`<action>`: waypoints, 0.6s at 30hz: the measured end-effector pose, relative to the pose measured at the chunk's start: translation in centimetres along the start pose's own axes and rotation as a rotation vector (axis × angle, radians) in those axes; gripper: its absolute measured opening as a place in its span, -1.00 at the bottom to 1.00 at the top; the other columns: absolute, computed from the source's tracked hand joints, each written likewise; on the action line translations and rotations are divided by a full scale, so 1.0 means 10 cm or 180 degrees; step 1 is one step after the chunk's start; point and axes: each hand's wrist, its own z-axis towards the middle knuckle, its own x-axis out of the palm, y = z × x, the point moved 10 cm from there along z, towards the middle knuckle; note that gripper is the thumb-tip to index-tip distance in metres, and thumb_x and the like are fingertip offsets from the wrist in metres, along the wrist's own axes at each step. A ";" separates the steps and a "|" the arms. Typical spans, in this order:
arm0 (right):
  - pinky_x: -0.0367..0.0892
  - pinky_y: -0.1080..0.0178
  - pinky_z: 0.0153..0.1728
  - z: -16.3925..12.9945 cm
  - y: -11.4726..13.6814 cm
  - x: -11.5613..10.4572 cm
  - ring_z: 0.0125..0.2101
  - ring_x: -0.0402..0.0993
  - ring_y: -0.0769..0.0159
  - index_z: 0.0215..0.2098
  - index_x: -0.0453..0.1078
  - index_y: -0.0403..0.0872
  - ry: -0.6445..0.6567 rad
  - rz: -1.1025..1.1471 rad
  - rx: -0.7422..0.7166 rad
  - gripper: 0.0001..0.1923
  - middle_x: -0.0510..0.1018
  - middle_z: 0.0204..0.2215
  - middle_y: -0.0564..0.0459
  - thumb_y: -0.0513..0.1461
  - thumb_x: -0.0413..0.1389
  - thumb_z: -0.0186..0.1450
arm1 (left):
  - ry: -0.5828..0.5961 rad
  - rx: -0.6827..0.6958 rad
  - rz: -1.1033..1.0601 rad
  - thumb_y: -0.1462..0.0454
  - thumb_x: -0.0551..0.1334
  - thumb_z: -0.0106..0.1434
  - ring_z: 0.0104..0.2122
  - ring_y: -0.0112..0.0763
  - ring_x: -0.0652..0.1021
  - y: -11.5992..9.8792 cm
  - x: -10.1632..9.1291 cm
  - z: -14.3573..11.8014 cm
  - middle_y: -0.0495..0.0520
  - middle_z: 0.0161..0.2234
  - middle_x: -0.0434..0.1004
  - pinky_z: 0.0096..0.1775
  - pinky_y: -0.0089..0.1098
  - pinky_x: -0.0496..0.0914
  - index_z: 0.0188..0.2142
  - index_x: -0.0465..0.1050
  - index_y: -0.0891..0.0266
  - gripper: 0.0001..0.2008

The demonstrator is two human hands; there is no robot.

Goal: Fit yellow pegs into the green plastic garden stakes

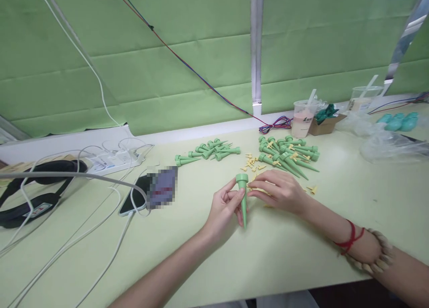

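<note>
- While it stands near the front edge of the table (301,263), tip down, the green spike (243,201) is pinched near its wide top by the left hand (225,210).
- Just beside it, the right hand (279,191) lies on the table, fingers curled loosely over small yellow pieces (252,164); whether it grips one I cannot tell.
- Farther back lie two heaps of green spikes: the left heap (206,152) and the right heap (288,154).
- By the back edge stands a plastic cup (303,117).
</note>
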 end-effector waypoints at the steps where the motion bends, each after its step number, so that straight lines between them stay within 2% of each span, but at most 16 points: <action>1: 0.30 0.29 -0.39 0.01 0.01 0.00 -0.44 0.42 0.34 -0.33 0.44 -0.09 0.0015 -0.0009 -0.0025 -0.84 0.50 -0.48 0.00 -0.17 0.10 0.23 | 0.0073 -0.0065 -0.0051 0.11 0.20 0.15 -0.75 -0.57 0.32 0.03 0.02 0.01 -0.05 -0.64 0.36 -0.72 -0.54 0.25 0.18 0.07 0.40 -0.32; 3: 0.30 0.29 -0.38 0.02 0.01 0.00 -0.43 0.41 0.33 -0.33 0.44 -0.11 0.0042 -0.0031 -0.0004 -0.82 0.50 -0.47 -0.01 -0.15 0.11 0.22 | 0.0181 -0.0148 -0.0169 0.11 0.19 0.15 -0.74 -0.56 0.34 0.06 0.05 0.02 -0.03 -0.62 0.37 -0.72 -0.54 0.26 0.16 0.12 0.38 -0.35; 10: 0.30 0.30 -0.37 0.01 -0.04 0.00 -0.41 0.41 0.34 -0.32 0.43 -0.11 0.0063 -0.0051 -0.0040 -0.85 0.52 -0.45 -0.01 -0.19 0.09 0.24 | 0.0191 -0.0259 -0.0273 0.10 0.15 0.19 -0.74 -0.61 0.31 0.07 0.06 0.02 -0.02 -0.60 0.39 -0.71 -0.59 0.25 0.12 0.18 0.34 -0.43; 18: 0.25 0.30 -0.41 -0.02 -0.02 0.02 -0.45 0.35 0.34 -0.37 0.39 -0.15 -0.0035 -0.0111 -0.0105 -0.83 0.47 -0.51 -0.01 -0.23 0.01 0.29 | 0.0297 -0.0092 0.0115 0.09 0.18 0.15 -0.73 -0.56 0.37 0.02 0.11 0.00 -0.03 -0.57 0.39 -0.72 -0.55 0.29 0.17 0.06 0.30 -0.35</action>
